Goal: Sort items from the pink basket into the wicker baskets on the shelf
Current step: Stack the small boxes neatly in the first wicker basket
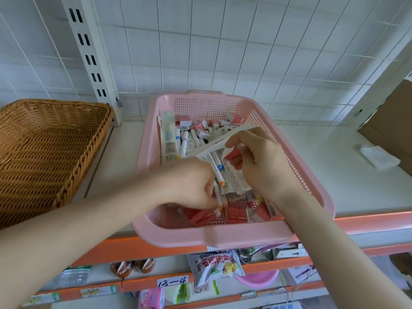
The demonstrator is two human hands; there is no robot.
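A pink plastic basket [214,238] sits on the white shelf, full of white marker pens, long white packets and small red boxes. My left hand [189,184] reaches into its middle and grips a bundle of white marker pens [219,179] with coloured bands. My right hand [260,161] is over the right side, its fingers pinching several long white packets [217,143] and a red packet [234,153]. An empty wicker basket [44,150] stands on the shelf to the left, apart from the pink basket.
A slotted white upright [91,52] and wire grid back the shelf. A folded white tissue [379,157] and a cardboard box [394,121] lie at the right. Below the orange shelf edge [124,248], lower shelves hold snack bags and other goods.
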